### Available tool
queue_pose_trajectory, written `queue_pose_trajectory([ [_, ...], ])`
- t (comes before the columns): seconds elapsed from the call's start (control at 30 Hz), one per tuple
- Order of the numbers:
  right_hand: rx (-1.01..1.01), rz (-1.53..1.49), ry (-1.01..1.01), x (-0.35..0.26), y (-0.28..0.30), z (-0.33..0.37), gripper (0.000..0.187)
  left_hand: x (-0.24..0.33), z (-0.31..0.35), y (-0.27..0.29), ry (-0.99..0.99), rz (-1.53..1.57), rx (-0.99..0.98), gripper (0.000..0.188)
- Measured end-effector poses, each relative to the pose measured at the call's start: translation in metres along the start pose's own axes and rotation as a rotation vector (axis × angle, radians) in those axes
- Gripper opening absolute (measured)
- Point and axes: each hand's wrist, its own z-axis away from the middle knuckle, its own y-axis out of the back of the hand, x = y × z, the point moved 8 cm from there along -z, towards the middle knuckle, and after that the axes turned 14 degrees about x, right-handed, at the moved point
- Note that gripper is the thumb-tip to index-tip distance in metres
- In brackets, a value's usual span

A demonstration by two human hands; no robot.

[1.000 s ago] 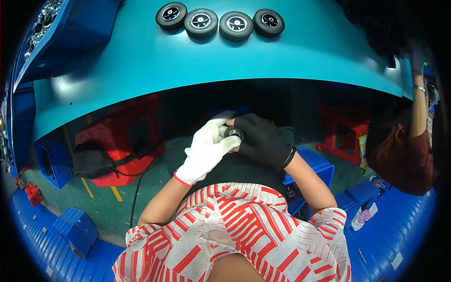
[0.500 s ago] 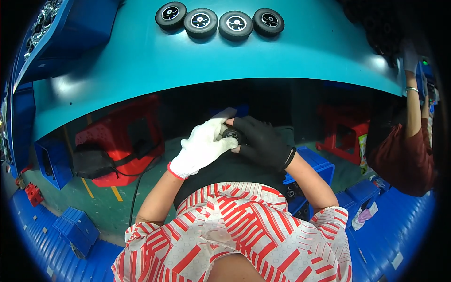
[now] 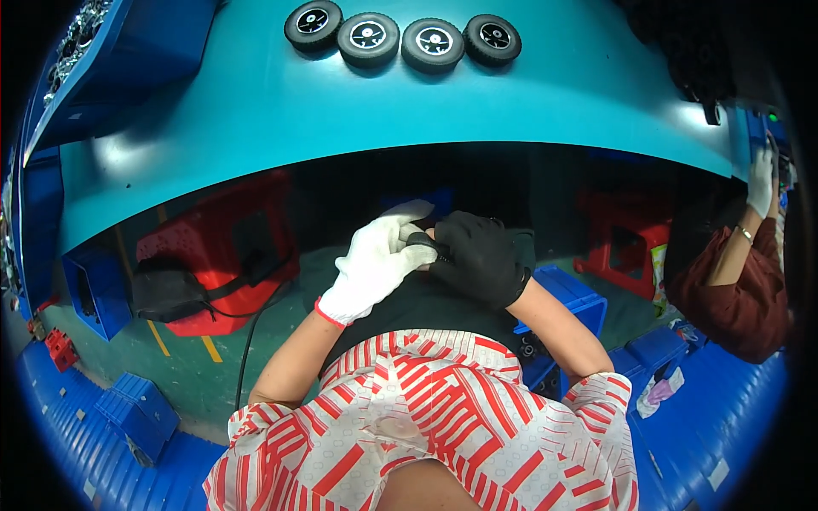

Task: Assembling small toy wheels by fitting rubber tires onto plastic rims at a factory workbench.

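Note:
My left hand (image 3: 377,264), in a white knit glove, is closed with its thumb and fingers on a small black wheel (image 3: 420,239) in front of my waist. From the other side my right hand (image 3: 480,262), in a black glove with bare fingertips, grips the same wheel. The wheel is tilted and mostly covered by the fingers, so its hub does not show. Beyond the hands, several black wheels (image 3: 433,45) with silver-marked hubs lie side by side on the teal table (image 3: 409,106).
Blue bins (image 3: 153,81) with shiny parts stand at the far left. Red stools (image 3: 204,255) are under the table on both sides. A blue crate (image 3: 571,298) sits by my right elbow. At the right, a co-worker in a dark red sleeve (image 3: 737,294) works with a gloved hand.
The wheel has been turned between my hands, so its hub face no longer shows. My right hand has curled over it more. The co-worker's arm has moved at the right.

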Motion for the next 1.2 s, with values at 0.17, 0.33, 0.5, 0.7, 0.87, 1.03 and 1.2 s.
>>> queue_pose_trajectory([
  [0.17, -0.024, -0.087, -0.101, 0.009, -0.003, 0.001, 0.037, 0.019, -0.001, 0.002, -0.021, -0.332, -0.069, 0.030],
  [0.33, -0.164, -0.253, -0.204, 0.021, -0.008, 0.004, 0.051, 0.014, 0.001, 0.001, -0.135, -0.287, -0.024, 0.034],
  [0.5, -0.058, -0.118, -0.161, 0.008, 0.000, -0.001, 0.046, 0.004, 0.009, -0.003, -0.043, 0.169, 0.048, 0.052],
  [0.7, -0.005, -0.067, 0.019, 0.001, -0.003, 0.002, 0.040, 0.003, 0.007, -0.002, -0.012, 0.036, 0.061, 0.045],
  [0.87, -0.091, -0.027, -0.068, 0.004, -0.008, 0.002, 0.042, 0.000, 0.000, -0.001, 0.046, 0.114, -0.075, 0.027],
  [1.03, -0.086, -0.320, -0.190, 0.013, -0.009, 0.002, 0.046, 0.009, -0.004, 0.001, -0.083, 0.068, -0.072, 0.025],
  [1.2, 0.001, -0.318, -0.185, 0.018, -0.003, 0.002, 0.052, 0.002, 0.000, -0.006, 0.090, 0.342, -0.104, 0.025],
])
